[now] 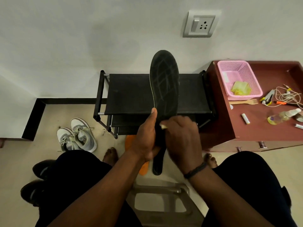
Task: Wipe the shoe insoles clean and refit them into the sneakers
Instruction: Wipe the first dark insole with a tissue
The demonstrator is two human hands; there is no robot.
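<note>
My left hand grips the black foam insole upright. My right hand pinches a pale cloth against it. At two o'clock, the pink plastic basket holds a crumpled yellow wrapper.

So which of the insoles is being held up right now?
The black insole, upright in both hands; the orange insole and another dark one lie on the floor.

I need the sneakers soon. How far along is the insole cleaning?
Insoles are out. The left hand holds a black insole upright while the right hand rubs its lower end with a pale wipe. Refitting into the grey sneakers on the floor remains.
</note>
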